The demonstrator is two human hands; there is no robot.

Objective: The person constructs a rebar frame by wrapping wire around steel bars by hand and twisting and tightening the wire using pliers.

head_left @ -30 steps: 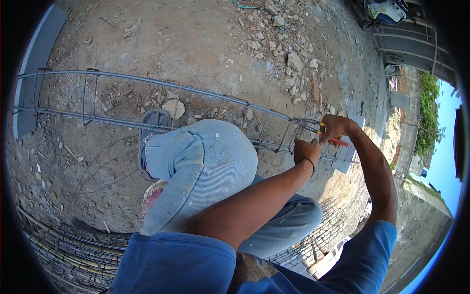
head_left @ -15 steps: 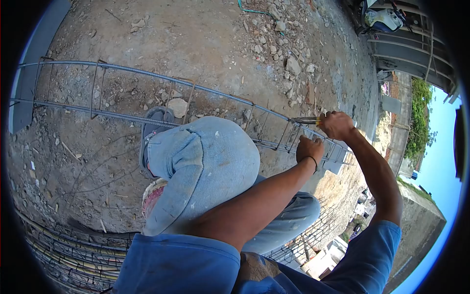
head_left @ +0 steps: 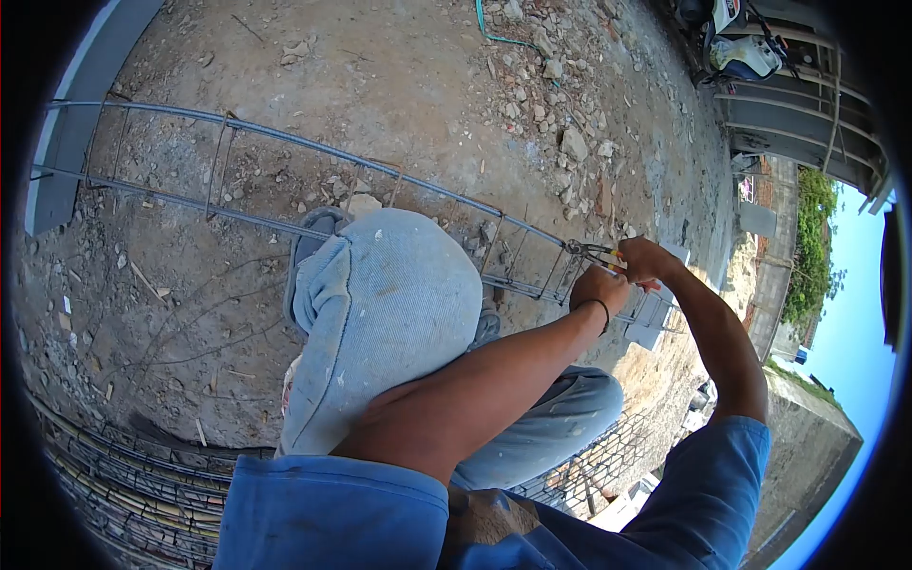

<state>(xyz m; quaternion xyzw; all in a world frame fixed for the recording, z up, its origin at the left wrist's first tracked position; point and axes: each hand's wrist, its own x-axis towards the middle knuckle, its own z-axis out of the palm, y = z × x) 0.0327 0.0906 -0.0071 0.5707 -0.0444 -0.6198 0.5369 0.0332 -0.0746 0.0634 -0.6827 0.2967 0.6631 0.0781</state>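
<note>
My right hand (head_left: 650, 261) is closed around pincers (head_left: 597, 251) with yellow and orange-red grips. Their handles are spread, and their head is at the upper bar of a rebar cage (head_left: 418, 179). Just below the pincers, my left hand (head_left: 598, 289) is closed beside the cage, near a stirrup. What its fingers pinch is hidden. The cage has long ribbed bars joined by thin rectangular stirrups (head_left: 220, 166), and it runs from the far left past my bent knee (head_left: 404, 285) to my hands.
A grey block or board (head_left: 81, 109) lies under the cage's left end. Broken stones (head_left: 574, 144) litter the ground above the cage. A stack of bars (head_left: 123, 484) lies at lower left. A motorbike (head_left: 746, 55) stands at upper right, near a concrete wall (head_left: 777, 249).
The pincers' handles have spread apart. My right hand has lowered slightly, and my left hand is now closer to it. The view has shifted a little.
</note>
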